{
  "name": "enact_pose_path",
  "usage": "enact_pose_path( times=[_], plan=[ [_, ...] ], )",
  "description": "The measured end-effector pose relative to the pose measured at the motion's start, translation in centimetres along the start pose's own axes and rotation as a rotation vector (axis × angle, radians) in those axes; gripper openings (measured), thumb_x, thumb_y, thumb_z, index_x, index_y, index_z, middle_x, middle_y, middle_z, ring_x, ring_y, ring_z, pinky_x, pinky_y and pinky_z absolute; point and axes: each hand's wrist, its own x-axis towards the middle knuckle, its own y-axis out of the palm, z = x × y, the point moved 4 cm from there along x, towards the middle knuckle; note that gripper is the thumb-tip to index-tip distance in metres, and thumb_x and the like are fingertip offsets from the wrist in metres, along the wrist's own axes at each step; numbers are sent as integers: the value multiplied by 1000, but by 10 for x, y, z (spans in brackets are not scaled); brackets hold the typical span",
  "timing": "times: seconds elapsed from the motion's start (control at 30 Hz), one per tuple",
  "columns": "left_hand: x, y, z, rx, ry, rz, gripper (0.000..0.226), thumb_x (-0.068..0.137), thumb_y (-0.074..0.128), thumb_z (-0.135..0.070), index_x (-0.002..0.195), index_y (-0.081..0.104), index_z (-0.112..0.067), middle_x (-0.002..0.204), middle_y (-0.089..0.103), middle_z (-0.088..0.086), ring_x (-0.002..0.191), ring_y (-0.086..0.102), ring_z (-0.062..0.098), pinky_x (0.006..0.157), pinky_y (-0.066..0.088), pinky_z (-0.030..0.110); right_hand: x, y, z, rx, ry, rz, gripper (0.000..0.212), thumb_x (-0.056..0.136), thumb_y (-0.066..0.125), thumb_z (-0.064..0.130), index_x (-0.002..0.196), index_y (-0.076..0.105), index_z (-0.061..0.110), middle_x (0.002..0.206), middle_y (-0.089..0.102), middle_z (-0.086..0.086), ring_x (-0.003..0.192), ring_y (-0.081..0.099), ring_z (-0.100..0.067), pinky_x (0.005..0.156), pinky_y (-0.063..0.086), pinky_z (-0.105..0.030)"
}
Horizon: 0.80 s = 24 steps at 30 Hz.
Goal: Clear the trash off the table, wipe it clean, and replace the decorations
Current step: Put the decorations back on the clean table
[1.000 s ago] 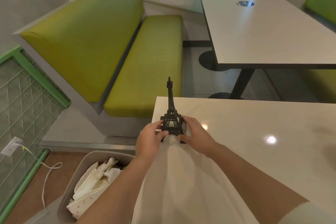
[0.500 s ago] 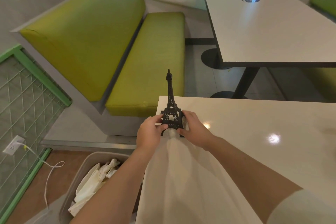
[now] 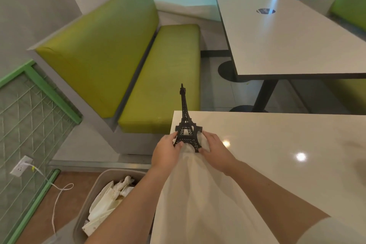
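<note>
Room: green bench seating [image 3: 138, 61] is being seen beyond and to the left of both hands, and a second white table [image 3: 293, 41] is standing well beyond the right hand.
Near table [image 3: 277, 144]: its pale top is being used as the working surface; both hands are being held over its far left corner.
Bin [image 3: 103, 204]: it is sitting on the floor below and to the left of the left forearm, and crumpled white trash is being held in it, so the clearing step is judged done.
Cloth [image 3: 198, 194]: a pale cloth is being draped from under the tower back toward the person, between the two forearms.
Tower model [image 3: 187, 132]: the black Eiffel Tower decoration is being stood upright just beyond the fingertips, its long axis vertical, its base between the two hands on the cloth's far end.
Left hand [image 3: 166, 152]: its fingers are being curled against the base's left legs, gripping them.
Right hand [image 3: 215, 148]: its fingers are being laid against the base's right side, thumb near the front leg; a firm pinch cannot be told.
Nearer hand: neither; the base is being flanked evenly, so the coming adjustment is judged a two-handed one.
</note>
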Motion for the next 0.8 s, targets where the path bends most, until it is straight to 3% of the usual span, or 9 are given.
enact_pose_path(
  times=[0.17, 0.27, 0.4, 0.63, 0.73, 0.8],
  plan=[
    [-33, -11, -21, 69, -14, 7, 48, 96, 53, -38, 142, 45, -27, 135, 51, -3, 120, 53, 18, 93, 47, 35, -43, -21, -9, -116, 21, -24, 57, 100, 49, 29, 152, 28, 23, 156, 27, 6, 142, 29, -18, 117, 25, -35],
    [-58, -11, -42, 107, 5, 40, 50, 97, 51, -37, 145, 40, -24, 142, 46, -2, 127, 47, 18, 100, 44, 37, -72, -38, -10, -222, 9, -35, 54, 101, 45, 30, 152, 28, 23, 158, 27, 5, 144, 25, -16, 120, 16, -35],
    [-94, -2, -73, 151, 85, 117, 53, 97, 53, -38, 145, 40, -21, 144, 44, -2, 129, 46, 18, 98, 39, 28, -107, -65, -7, -300, 11, -61, 53, 103, 40, 33, 153, 26, 24, 159, 25, 4, 146, 20, -15, 121, 6, -38],
    [-151, 24, -148, 217, 186, 207, 57, 97, 49, -48, 146, 38, -24, 146, 46, 0, 130, 45, 21, 107, 39, 39, -185, -141, -8, -377, 13, -153, 51, 104, 38, 37, 152, 27, 25, 159, 26, 4, 149, 15, -17, 122, 3, -42],
    [-165, 41, -192, 229, 248, 212, 55, 96, 48, -49, 145, 41, -25, 144, 48, -1, 128, 47, 21, 106, 40, 40, -216, -178, -18, -377, 40, -204, 50, 103, 41, 36, 150, 32, 25, 157, 29, 3, 146, 22, -18, 121, 8, -40],
    [-176, 56, -222, 217, 281, 210, 51, 96, 49, -49, 143, 43, -28, 143, 48, -2, 127, 48, 20, 106, 42, 40, -234, -206, -29, -363, 88, -258, 47, 101, 45, 38, 147, 39, 27, 153, 36, 3, 140, 33, -20, 115, 28, -38]
  ],
)
